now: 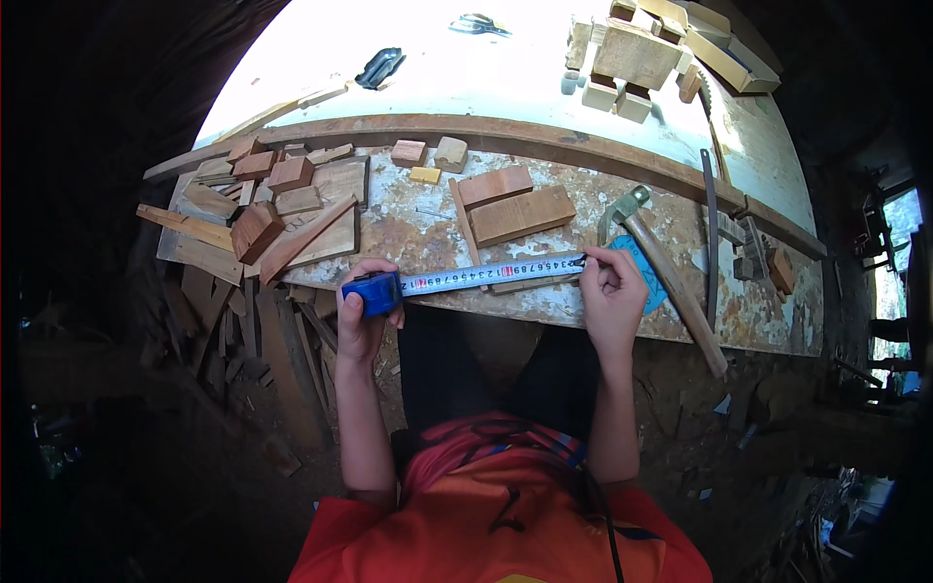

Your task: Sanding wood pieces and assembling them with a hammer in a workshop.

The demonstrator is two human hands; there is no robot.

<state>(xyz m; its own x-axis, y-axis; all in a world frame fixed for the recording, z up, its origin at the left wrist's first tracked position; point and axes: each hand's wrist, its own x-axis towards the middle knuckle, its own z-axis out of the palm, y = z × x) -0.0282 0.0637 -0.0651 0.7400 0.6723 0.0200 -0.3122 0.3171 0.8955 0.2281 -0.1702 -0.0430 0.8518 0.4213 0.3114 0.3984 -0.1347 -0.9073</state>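
My left hand (362, 316) grips a blue tape measure case (372, 291) at the near edge of a worn workbench (408, 228). Its white blade (491, 273) runs right along a thin wood strip (530, 284) lying by the bench's edge. My right hand (612, 296) pinches the blade's end at the strip's right end. Two reddish wood blocks (520, 215) lie just beyond the tape. A hammer (661, 272) rests beside my right hand, its handle pointing toward the near right.
A pile of wood offcuts (267, 209) covers the bench's left end, with scraps on the ground below (262, 340). A saw blade (710, 233) lies at the right. Pale wooden blocks (637, 53) sit far back. A blue triangular tool (646, 277) lies under the hammer.
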